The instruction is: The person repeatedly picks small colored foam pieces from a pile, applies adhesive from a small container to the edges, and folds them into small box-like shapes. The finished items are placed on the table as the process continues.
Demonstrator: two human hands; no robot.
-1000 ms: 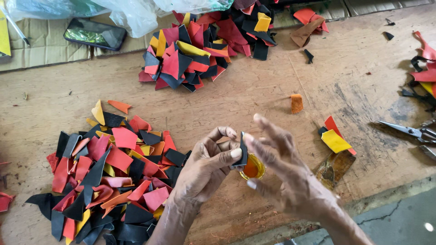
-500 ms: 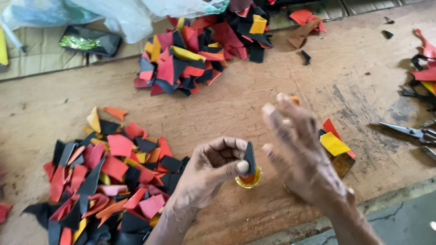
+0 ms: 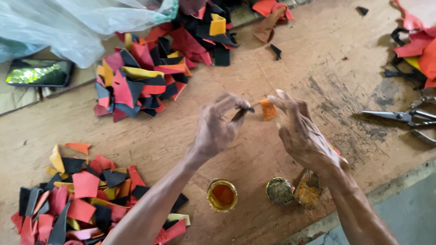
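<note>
My left hand (image 3: pixel 217 126) is raised over the wooden worktable (image 3: pixel 290 77) and pinches a small dark scrap piece (image 3: pixel 240 113) between thumb and fingers. My right hand (image 3: pixel 302 134) hovers just to its right, fingers spread, with the fingertips close to a small orange piece (image 3: pixel 268 109) lying on the table. Below my hands stands a small round tin of amber glue (image 3: pixel 222 195). Beside the tin lies its lid (image 3: pixel 279 191).
Piles of red, black, orange and yellow offcuts lie at the lower left (image 3: pixel 77 199) and upper middle (image 3: pixel 150 77). Scissors (image 3: pixel 402 117) rest at the right edge. A phone (image 3: pixel 40 72) and a clear plastic bag (image 3: pixel 77 27) sit at the upper left.
Both hands have lifted away from the glue tin and moved up the table. My left hand still holds the dark piece. My right hand has come close to the orange piece.
</note>
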